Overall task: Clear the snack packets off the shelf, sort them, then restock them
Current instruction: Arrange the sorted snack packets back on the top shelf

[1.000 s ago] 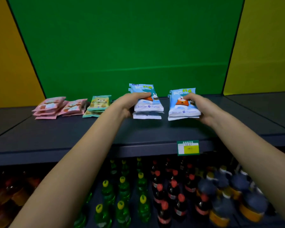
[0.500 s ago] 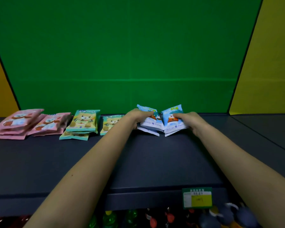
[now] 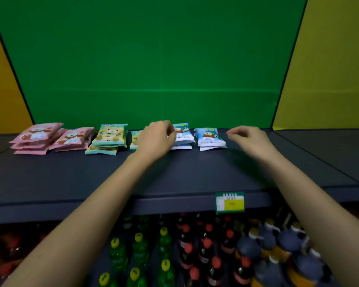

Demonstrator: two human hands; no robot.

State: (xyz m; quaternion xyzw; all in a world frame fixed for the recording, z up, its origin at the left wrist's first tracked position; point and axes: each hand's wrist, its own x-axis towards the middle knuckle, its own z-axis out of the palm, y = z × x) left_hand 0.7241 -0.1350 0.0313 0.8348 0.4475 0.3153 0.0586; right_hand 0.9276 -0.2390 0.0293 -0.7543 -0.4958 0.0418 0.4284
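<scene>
Snack packets lie in a row at the back of the dark shelf (image 3: 71,175). Two pink stacks (image 3: 37,135) (image 3: 73,138) are at the left, then a green stack (image 3: 110,137) and a second green stack (image 3: 134,138) half hidden by my left hand (image 3: 157,139). Two blue stacks (image 3: 183,134) (image 3: 209,138) rest on the shelf further right. My left hand's fingertips touch the left blue stack's edge without gripping it. My right hand (image 3: 250,139) hovers just right of the right blue stack, fingers loosely curled, holding nothing.
A green back panel (image 3: 153,59) rises behind the shelf, with yellow panels at both sides. A green and yellow price tag (image 3: 230,202) hangs on the shelf's front edge. Below stand green bottles (image 3: 137,249), red-capped dark bottles (image 3: 205,245) and blue-topped bottles (image 3: 278,251).
Both hands carried the two blue stacks to the back of the shelf, set them down side by side and let go. My right hand has drawn away to the right.
</scene>
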